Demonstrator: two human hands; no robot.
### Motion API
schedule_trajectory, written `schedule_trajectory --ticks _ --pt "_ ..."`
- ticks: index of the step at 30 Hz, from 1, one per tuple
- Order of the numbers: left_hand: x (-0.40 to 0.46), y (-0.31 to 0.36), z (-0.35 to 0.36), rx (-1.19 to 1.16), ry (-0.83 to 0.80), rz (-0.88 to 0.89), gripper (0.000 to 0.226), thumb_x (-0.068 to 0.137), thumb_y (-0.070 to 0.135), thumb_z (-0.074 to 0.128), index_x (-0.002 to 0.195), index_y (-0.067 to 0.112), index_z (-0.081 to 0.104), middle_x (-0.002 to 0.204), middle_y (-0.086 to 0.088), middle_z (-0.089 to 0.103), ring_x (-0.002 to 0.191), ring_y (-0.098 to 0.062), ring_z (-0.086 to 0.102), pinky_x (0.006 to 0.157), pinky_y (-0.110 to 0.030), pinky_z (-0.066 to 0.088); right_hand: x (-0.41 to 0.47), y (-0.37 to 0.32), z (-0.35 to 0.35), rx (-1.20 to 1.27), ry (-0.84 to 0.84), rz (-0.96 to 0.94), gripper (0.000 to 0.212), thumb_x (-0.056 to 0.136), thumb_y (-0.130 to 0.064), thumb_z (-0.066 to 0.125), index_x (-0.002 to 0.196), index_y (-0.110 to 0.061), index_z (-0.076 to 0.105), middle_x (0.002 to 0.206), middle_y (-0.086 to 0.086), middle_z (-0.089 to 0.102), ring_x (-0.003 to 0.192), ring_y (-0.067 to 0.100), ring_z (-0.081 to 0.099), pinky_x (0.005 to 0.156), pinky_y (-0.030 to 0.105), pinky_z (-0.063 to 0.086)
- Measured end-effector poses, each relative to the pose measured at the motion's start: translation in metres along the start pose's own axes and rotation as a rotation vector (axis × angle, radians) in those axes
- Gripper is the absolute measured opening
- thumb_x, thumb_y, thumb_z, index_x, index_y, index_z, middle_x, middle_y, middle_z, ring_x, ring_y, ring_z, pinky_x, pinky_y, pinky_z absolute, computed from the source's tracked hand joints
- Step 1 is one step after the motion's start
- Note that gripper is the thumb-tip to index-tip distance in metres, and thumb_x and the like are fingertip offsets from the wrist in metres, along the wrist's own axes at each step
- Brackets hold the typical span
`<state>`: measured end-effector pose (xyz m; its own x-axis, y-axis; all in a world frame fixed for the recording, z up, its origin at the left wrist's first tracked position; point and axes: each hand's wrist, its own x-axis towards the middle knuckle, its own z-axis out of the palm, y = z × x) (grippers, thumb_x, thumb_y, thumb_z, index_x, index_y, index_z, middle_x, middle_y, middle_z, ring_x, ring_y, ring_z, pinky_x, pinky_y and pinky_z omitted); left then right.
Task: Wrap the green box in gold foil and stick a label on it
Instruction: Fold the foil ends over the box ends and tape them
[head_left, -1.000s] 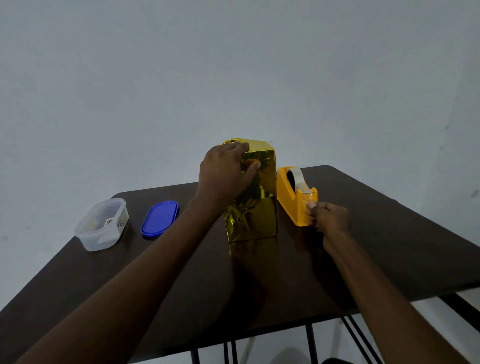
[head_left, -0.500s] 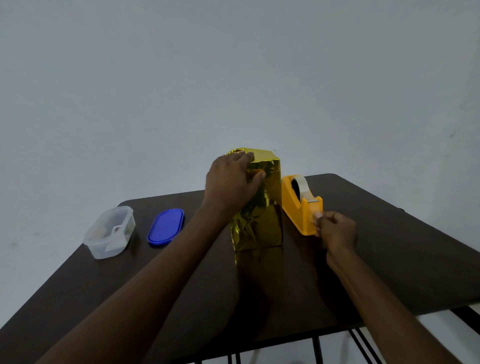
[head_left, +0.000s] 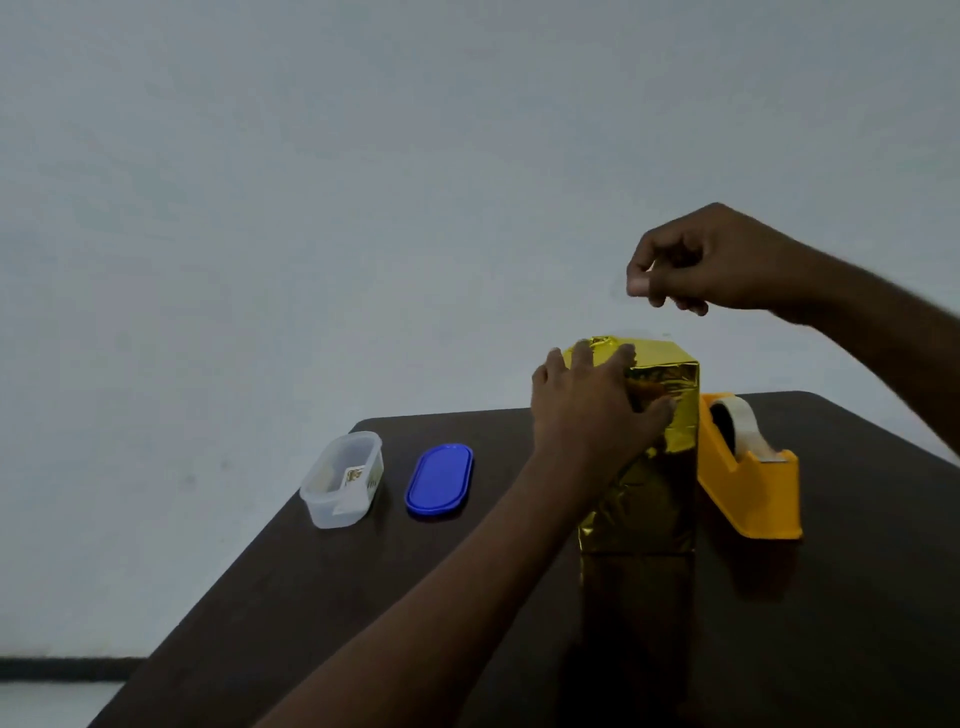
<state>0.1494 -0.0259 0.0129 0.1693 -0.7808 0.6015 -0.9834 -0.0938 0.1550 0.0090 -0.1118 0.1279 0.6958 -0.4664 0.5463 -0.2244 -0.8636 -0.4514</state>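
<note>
The box (head_left: 655, 493), wrapped in crinkled gold foil, stands upright on the dark table (head_left: 363, 597). My left hand (head_left: 587, 410) lies spread against its upper front face and left edge, holding the foil down. My right hand (head_left: 711, 260) hovers above the box's top, thumb and forefinger pinched together on a faint strip of clear tape (head_left: 649, 317) that hangs toward the box. A small label (head_left: 353, 475) lies inside a clear tub.
An orange tape dispenser (head_left: 748, 483) stands right beside the box on its right. The clear plastic tub (head_left: 343, 478) and its blue lid (head_left: 439, 480) sit at the table's far left. A plain wall rises behind the table.
My right hand left the dispenser's front and rose above the box with tape pinched in it. My left hand stayed pressed on the box. The view shifted left.
</note>
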Motion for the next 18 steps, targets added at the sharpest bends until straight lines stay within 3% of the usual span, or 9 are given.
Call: schedule_trajectory --ticks 4,9,18 --pt "-0.001 0.004 0.001 -0.032 -0.007 -0.021 0.072 0.085 0.066 0.052 0.147 0.032 0.038 0.153 -0.016 0.034 0.143 -0.041 0.023 0.112 -0.05 0.025 0.036 0.002 0.005 -0.253 -0.256 -0.031 0.01 0.087 -0.02 0.073 0.078 -0.023 0.071 0.067 0.002 0.069 0.054 0.007 0.055 0.055 0.03 0.045" --pt "0.0 0.001 0.005 -0.04 0.014 -0.004 0.071 0.084 0.067 0.052 0.145 0.032 0.039 0.151 -0.015 0.036 0.14 -0.039 0.028 0.109 -0.05 0.029 0.063 0.006 0.018 -0.525 -0.44 -0.043 0.014 0.086 -0.024 0.073 0.074 -0.031 0.068 0.065 -0.008 0.069 0.064 0.004 0.058 0.063 0.024 0.041" --pt "0.0 0.0 0.007 -0.027 0.027 0.002 0.07 0.085 0.067 0.051 0.145 0.033 0.039 0.153 -0.015 0.035 0.141 -0.038 0.028 0.109 -0.051 0.029 0.085 -0.003 0.025 -0.675 -0.606 -0.088 0.017 0.081 -0.03 0.078 0.069 -0.031 0.066 0.07 -0.006 0.07 0.069 0.004 0.059 0.061 0.021 0.04"
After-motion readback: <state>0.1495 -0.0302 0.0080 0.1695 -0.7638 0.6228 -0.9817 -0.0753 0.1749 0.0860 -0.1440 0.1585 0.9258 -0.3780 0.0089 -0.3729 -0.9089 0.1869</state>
